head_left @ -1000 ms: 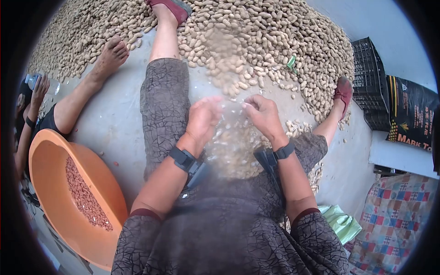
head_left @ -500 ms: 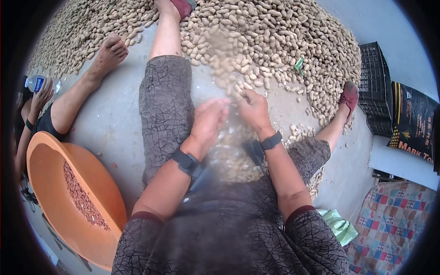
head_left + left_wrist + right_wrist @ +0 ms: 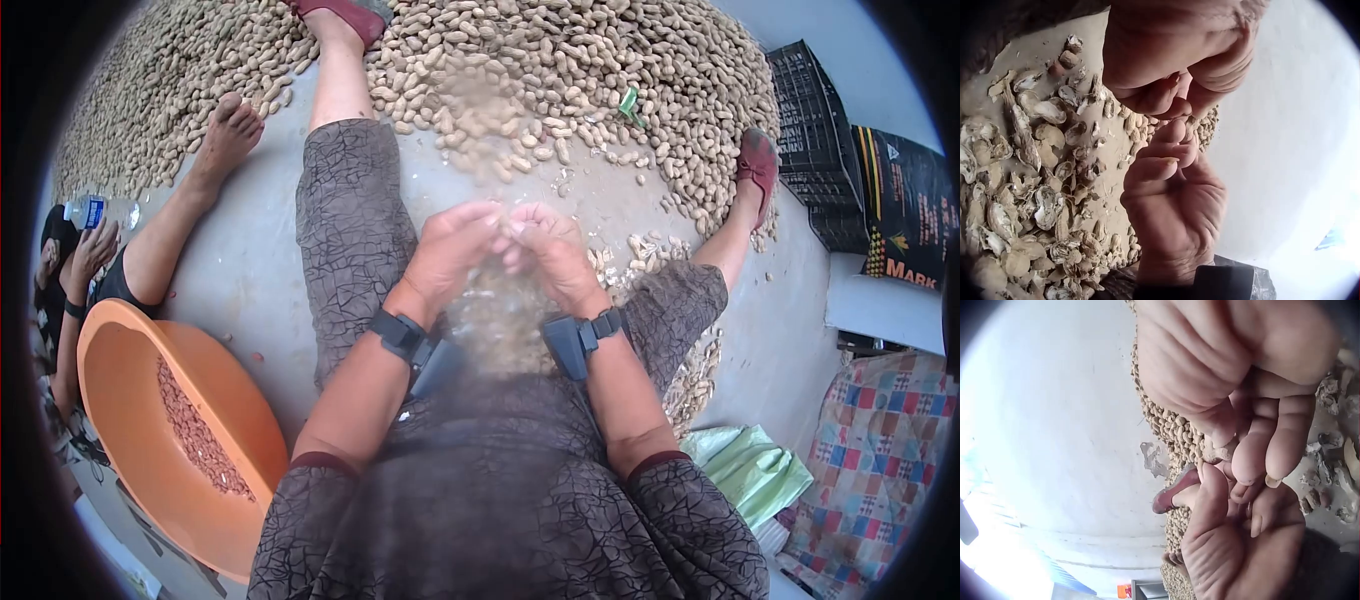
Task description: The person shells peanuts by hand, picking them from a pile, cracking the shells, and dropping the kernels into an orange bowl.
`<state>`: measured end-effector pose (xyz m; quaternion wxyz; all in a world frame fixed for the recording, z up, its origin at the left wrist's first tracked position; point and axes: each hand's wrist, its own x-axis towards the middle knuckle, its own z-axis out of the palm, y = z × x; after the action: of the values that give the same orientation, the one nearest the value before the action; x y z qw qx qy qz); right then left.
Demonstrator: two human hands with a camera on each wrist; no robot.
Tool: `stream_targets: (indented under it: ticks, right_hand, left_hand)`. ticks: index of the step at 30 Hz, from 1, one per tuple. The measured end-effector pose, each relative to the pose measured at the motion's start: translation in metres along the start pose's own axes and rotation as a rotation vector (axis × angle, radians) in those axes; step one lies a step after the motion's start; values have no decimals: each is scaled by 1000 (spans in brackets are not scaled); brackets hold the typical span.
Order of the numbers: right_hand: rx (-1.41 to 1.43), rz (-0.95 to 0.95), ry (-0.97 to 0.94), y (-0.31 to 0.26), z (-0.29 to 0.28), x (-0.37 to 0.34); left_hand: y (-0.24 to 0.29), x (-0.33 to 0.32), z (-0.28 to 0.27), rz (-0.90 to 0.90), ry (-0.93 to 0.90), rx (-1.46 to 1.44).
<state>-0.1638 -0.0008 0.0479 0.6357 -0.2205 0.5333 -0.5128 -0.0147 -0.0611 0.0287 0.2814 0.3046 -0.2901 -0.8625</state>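
My left hand [image 3: 450, 245] and right hand [image 3: 557, 258] meet at the fingertips between my spread legs. Thumbs and fingers of both pinch a small pale peanut [image 3: 1216, 452], mostly covered by the fingers. The right wrist view shows it between the two thumbs. Beneath the hands lies a heap of broken peanut shells [image 3: 1047, 206], blurred in the head view. Beyond them a large pile of unshelled peanuts [image 3: 600, 70] spreads over the floor.
At left stands an orange basin [image 3: 240, 400] holding reddish peanut kernels [image 3: 205, 440]. Another person's bare foot [image 3: 228, 140] and a water bottle [image 3: 85, 212] are beyond it. On the right are a black crate [image 3: 812, 130], a black sack [image 3: 900, 215], a green bag [image 3: 755, 475] and a checked cloth [image 3: 880, 430].
The hands were apart a second ago, then drew close together near the peanut pile's edge. Now their fingertips meet around a peanut. The head view has shifted a little.
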Motion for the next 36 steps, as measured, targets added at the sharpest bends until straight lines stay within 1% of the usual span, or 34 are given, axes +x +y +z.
stream_targets:
  ticks: [2, 3, 5, 7, 8, 10, 11, 12, 13, 14, 16, 20, 22, 24, 26, 27, 29, 30, 31, 32, 34, 36]
  right_hand:
    - [40, -5, -11, 1, 1, -3]
    - [5, 5, -8, -1, 3, -5]
    - [-29, 8, -1, -2, 4, -7]
    - [-168, -61, 74, 2, 6, -8]
    - [-166, -66, 75, 3, 4, -8]
    - [-97, -100, 5, 4, 4, -10]
    - [-93, -105, 8, 5, 5, -12]
    - [-87, -134, -31, 2, 9, -16]
    - [-81, -163, -72, 0, 12, -18]
    - [-79, -166, -69, 1, 12, -18]
    - [35, -129, -158, 4, 11, -19]
    - [81, -96, -184, 5, 12, -25]
    - [149, -80, -235, -1, 16, -31]
    - [192, -67, -246, 1, 16, -33]
    - [233, -54, -258, 4, 16, -34]
    - [246, -73, -244, 5, 16, -35]
    - [261, -96, -230, 6, 17, -38]
    - [197, -109, -171, 6, 18, -39]
    - [134, -122, -111, 5, 20, -41]
    - [137, -126, -109, 4, 23, -44]
    - [144, -144, -54, -3, 29, -49]
    - [112, -150, -77, 2, 23, -48]
  left_hand:
    - [1, -2, 0, -3, -43, -25]
    - [1, -3, 1, -4, -47, -18]
    - [-1, -2, 5, -10, 32, -25]
    - [0, -4, 8, -7, 17, -20]
    - [1, -6, 8, -4, 9, -19]
    - [1, -8, 9, -4, -7, -3]
    - [0, -9, 8, -4, -21, 9]
    - [0, -9, 8, -5, -26, 13]
    - [0, -10, 7, -29, -30, 64]
    - [-1, -10, 6, -53, -32, 115]
    - [1, -14, 9, -67, -50, 136]
    - [1, -20, 17, -72, -78, 201]
    - [-1, -21, 17, -68, -91, 204]
    - [-3, -23, 14, -66, -106, 208]
    - [1, -24, 6, -158, -256, 131]
    - [2, -26, 10, -158, -260, 135]
    - [2, -32, 19, -45, -148, 379]
    - [-1, -34, 20, -45, -151, 383]
    - [-5, -34, 20, 12, -142, 370]
    - [-7, -35, 20, 69, -135, 357]
    - [-6, -37, 22, 75, -136, 371]
    - [-7, -38, 21, 81, -134, 383]
